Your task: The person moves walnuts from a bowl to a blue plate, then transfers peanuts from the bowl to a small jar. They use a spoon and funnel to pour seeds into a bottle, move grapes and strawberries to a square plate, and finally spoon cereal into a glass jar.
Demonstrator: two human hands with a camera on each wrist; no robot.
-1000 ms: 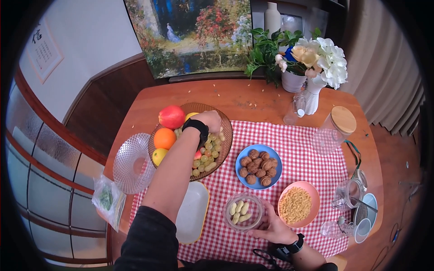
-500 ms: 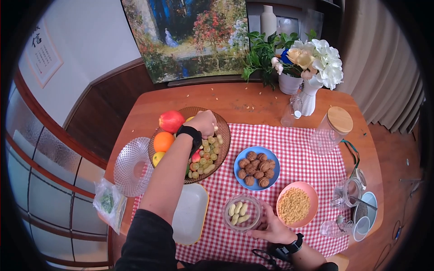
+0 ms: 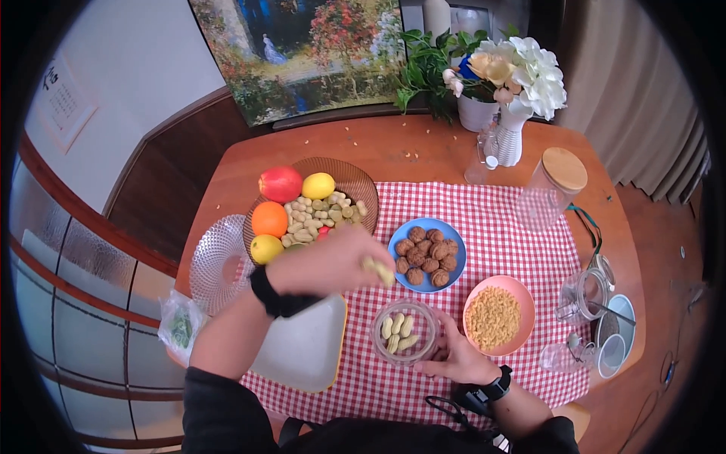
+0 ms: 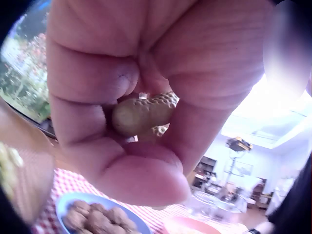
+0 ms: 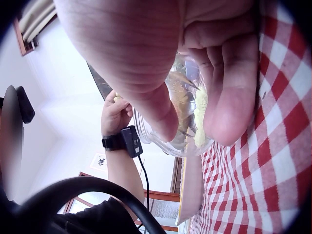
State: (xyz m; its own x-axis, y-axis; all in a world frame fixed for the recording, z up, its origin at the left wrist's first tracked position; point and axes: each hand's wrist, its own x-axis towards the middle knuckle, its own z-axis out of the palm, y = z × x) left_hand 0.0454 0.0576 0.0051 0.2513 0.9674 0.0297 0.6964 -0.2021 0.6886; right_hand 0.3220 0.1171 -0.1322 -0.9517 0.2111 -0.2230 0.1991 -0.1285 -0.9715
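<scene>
My left hand [image 3: 333, 261] pinches unshelled peanuts [image 4: 141, 116] in curled fingers, over the cloth between the fruit plate and the jar. In the left wrist view a second shell shows just below the first. My right hand [image 3: 463, 354] grips the side of a clear glass jar [image 3: 376, 349], thumb and fingers round its wall. Several peanuts [image 3: 407, 327] lie inside the jar, which stands on the checked cloth. The brown glass plate [image 3: 355, 175] holds peanuts, grapes, a red fruit [image 3: 280, 184], an orange [image 3: 270, 219] and lemons [image 3: 318, 185].
A blue plate of walnuts [image 3: 429, 257] and a pink bowl of yellow kernels [image 3: 495, 318] flank the jar. A white tray [image 3: 302, 352] and clear glass bowl [image 3: 219, 265] lie left. Right stand a wooden-lidded jar [image 3: 548, 193] and small glass jars [image 3: 584, 296]; flowers [image 3: 522, 76] stand behind.
My left hand has left the fruit plate and come down and right toward the jar, with peanuts in its fingers. The right hand keeps its grip on the jar. The head view has shifted slightly.
</scene>
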